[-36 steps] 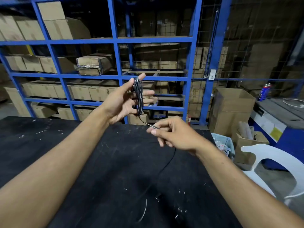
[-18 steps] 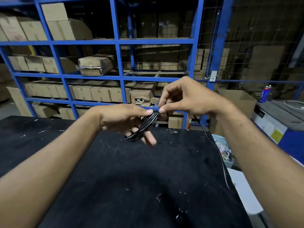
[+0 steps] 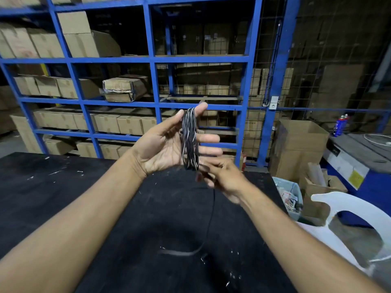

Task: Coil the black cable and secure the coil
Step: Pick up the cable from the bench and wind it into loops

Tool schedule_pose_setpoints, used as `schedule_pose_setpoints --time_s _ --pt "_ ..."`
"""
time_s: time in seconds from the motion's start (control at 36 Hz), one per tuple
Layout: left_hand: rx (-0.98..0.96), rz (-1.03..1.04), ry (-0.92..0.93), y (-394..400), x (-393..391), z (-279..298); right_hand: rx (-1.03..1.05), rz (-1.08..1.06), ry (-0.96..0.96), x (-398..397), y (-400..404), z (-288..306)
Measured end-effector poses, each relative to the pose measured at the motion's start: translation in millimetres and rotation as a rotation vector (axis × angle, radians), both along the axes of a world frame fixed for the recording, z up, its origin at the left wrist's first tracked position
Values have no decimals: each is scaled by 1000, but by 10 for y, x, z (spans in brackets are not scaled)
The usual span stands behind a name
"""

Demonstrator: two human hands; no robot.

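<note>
My left hand [image 3: 167, 144] is raised palm up over the black table [image 3: 63, 197], fingers spread. The black cable [image 3: 190, 140] is wound in several upright loops around its fingers. My right hand [image 3: 222, 178] sits just below and right of the coil, blurred, fingers closed on the free strand. That loose tail [image 3: 208, 227] drops from the right hand and curves left onto the table.
Blue shelving [image 3: 154, 60] with cardboard boxes stands behind the table. A white plastic chair [image 3: 359, 210] is at the right, with open cartons [image 3: 300, 142] and a bin of scraps [image 3: 289, 193] beyond the table's right edge.
The left hand has turned the coil from lying flat to upright and lifted it. The right hand has dropped from above the coil to below it, pulling the free strand down.
</note>
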State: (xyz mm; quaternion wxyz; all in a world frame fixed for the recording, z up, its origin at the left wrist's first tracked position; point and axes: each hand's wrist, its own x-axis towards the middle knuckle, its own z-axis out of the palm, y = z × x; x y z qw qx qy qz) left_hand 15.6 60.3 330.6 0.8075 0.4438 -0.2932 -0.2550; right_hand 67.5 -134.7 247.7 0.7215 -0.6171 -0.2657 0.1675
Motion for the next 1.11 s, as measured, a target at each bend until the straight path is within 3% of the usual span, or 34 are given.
schedule_pose_setpoints --time_s 0.25,0.44,0.5,0.61,0.69,0.81,0.94,1.11 --pt "41 419 21 182 58 -23 -185 -56 -90 -389 -36 -125" --pt "98 549 34 346 20 -66 -482 -99 -392 -559 -205 140" --pt "197 597 13 338 12 -85 -552 -56 -439 -592 -259 293" --pt "633 710 -120 292 -1 -131 -654 33 -557 -626 -358 612" --pt "771 634 -106 262 -33 -223 -657 12 -651 -579 -417 856" --pt "791 423 -14 202 -112 -276 -593 1 -705 -415 -476 1102" --pt "663 157 71 163 -219 -295 -518 52 -716 -147 -530 1189" --pt "499 -52 70 204 -319 -288 -343 107 -525 192 -596 1029"
